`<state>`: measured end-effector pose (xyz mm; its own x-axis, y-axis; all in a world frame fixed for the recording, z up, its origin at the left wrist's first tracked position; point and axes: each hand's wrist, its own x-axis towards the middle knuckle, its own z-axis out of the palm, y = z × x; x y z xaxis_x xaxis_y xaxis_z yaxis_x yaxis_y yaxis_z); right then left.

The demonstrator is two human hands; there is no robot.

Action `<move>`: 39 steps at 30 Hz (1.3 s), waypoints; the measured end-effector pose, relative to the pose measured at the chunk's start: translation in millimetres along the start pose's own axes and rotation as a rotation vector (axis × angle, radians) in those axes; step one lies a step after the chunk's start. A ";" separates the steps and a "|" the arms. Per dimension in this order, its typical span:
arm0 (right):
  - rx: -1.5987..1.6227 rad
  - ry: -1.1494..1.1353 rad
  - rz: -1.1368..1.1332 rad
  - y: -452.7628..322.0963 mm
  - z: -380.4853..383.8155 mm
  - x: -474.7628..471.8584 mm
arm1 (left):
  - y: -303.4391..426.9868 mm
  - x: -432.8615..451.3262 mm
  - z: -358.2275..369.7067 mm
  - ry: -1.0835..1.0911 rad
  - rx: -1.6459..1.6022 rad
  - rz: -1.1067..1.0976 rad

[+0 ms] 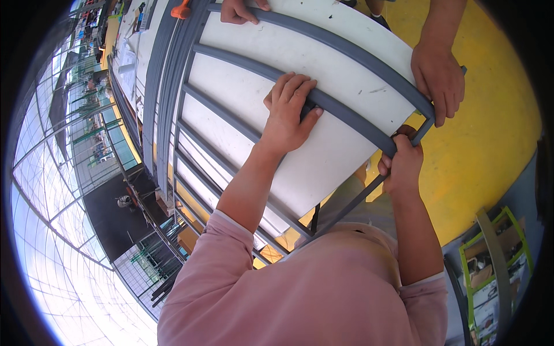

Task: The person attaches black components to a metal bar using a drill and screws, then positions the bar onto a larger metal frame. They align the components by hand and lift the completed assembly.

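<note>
A dark grey frame with parallel bars (346, 110) lies across a white tabletop (320, 160). My left hand (290, 112) is curled over one bar near its middle, fingers over the far side and thumb on the near side. At the frame's right end, my right hand (402, 160) grips the end rail where that same bar meets it; part of the grip is hidden. A co-worker's hand (439, 82) rests at the far right corner of the frame, and another bare hand (242, 9) touches the outermost bar at the top.
Long grey bars (162, 86) lie stacked left of the frame, with an orange tool handle (180, 10) beyond. Yellow floor (484, 142) shows at the right, and a green-edged rack (493, 259) stands at the lower right. The co-worker stands across the table.
</note>
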<state>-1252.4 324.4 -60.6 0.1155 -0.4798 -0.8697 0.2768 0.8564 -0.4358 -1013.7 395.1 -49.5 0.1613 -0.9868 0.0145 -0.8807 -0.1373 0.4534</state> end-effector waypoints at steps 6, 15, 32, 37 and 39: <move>-0.062 -0.066 0.018 0.6 -5.8 0.4 | -2.5 -0.6 -0.7 0.032 0.005 0.061; 0.046 0.132 0.121 12.2 9.4 -10.5 | 3.1 -6.1 4.7 0.065 0.123 0.042; -0.273 -0.151 -0.241 -11.2 -25.4 7.8 | 81.5 -22.9 36.6 -0.178 -0.030 0.444; -0.434 -0.166 -0.513 -2.9 -31.8 36.5 | 90.4 -20.5 40.1 -0.211 -0.159 0.435; -0.511 -0.121 -0.456 -9.0 -33.3 29.9 | 103.3 -25.1 44.3 -0.182 -0.106 0.394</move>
<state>-1283.2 308.8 -90.4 0.2081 -0.8054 -0.5551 -0.1576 0.5325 -0.8317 -1128.4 401.9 -42.5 -0.2670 -0.9623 0.0516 -0.8071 0.2525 0.5337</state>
